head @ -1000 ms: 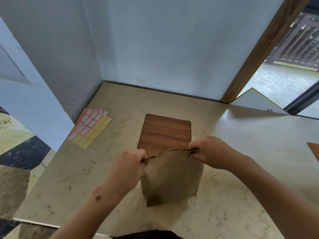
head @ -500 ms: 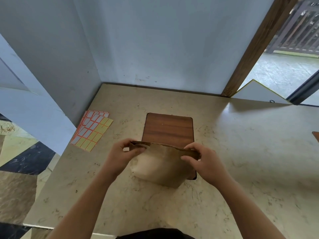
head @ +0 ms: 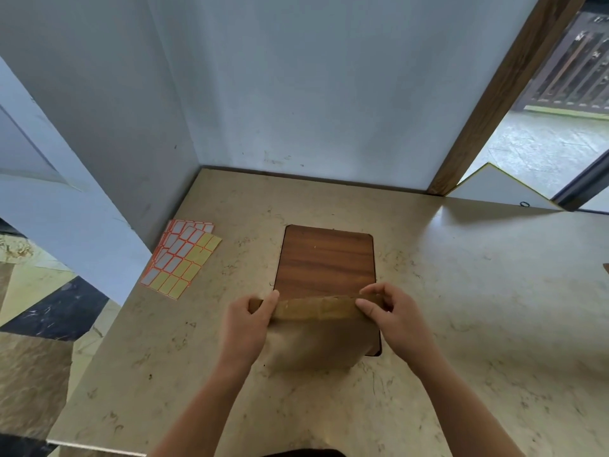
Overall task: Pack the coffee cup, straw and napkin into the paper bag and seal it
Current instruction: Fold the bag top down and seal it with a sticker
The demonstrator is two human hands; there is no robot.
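Pinching the folded top of the paper bag point(head: 316, 338) with left hand point(head: 245, 328) and right hand point(head: 393, 319), on the counter point(head: 478, 291).

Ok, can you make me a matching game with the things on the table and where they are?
Things:
1. paper bag
2. sticker sheets
3. wooden board
4. left hand

Places or states:
A. lying near the left wall
B. partly under the bag
C. top folded over, held at both ends
D. pinching the bag's left end

Pairs: 1-C, 2-A, 3-B, 4-D
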